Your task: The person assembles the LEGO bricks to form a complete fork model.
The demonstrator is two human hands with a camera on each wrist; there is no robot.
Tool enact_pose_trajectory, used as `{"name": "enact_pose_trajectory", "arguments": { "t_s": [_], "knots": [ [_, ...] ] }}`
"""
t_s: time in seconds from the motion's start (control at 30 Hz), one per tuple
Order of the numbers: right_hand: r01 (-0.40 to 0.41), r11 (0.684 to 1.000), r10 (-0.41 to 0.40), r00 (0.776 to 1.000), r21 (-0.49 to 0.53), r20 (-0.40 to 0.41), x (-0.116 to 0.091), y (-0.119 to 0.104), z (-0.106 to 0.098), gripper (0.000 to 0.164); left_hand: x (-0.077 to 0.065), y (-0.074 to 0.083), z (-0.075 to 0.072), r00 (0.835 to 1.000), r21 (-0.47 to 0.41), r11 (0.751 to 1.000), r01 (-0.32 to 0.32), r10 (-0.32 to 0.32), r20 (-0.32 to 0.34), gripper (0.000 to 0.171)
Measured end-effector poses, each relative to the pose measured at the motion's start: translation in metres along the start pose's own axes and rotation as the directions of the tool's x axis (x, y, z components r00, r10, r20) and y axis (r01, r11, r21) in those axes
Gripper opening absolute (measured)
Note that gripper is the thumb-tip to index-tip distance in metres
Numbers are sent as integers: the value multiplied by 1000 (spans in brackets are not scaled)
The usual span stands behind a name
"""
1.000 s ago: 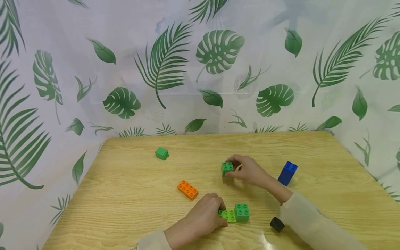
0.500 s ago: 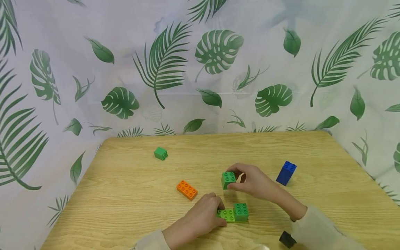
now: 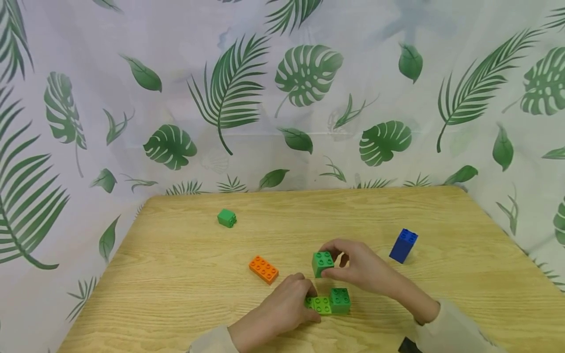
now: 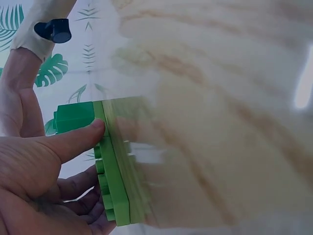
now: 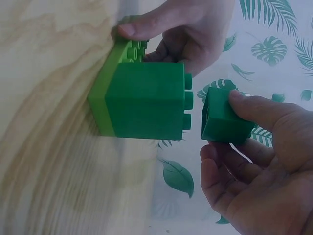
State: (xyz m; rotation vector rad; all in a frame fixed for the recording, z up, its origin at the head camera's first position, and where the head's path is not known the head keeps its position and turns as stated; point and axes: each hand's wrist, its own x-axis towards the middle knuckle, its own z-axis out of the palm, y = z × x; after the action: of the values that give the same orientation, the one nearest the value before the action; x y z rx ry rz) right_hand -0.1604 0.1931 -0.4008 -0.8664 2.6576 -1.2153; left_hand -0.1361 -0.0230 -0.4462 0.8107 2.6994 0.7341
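Over the wooden table (image 3: 176, 250), the right hand (image 3: 359, 268) held a green block (image 3: 322, 264)

Its thumb and fingers pinched the block, studs up, clear of the table. The left hand (image 3: 288, 301) gripped a lime plate (image 3: 322, 306), whose right end bore a second green block (image 3: 340, 301), apart from the held one. An orange brick (image 3: 264, 270) lay near the left hand; a blue block (image 3: 403, 246) stood farther right.
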Motion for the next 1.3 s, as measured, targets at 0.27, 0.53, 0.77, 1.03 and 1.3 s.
{"name": "enact_pose_trajectory", "arguments": {
  "t_s": [0.27,0.53,0.77,1.03,1.3],
  "knots": [
    [-13,1000,13,1000,16,13,-6,-1,7,36,-6,-7,-3,1000,7,1000,-17,17,-17,47],
    [-7,1000,7,1000,-3,25,-12,-4,17,38,-20,-14,-10,999,17,999,36,-36,11,49],
    [-7,999,9,999,-37,49,-16,-4,27,38,-28,-19,-16,997,11,997,71,-71,7,46],
    [-55,995,59,997,-78,40,-20,-8,38,39,-33,-22,-15,998,38,998,50,-49,-27,41],
    [-110,990,116,991,-85,62,-23,-5,44,38,-34,-21,-15,998,38,999,38,-37,-45,35]
  ]
}}
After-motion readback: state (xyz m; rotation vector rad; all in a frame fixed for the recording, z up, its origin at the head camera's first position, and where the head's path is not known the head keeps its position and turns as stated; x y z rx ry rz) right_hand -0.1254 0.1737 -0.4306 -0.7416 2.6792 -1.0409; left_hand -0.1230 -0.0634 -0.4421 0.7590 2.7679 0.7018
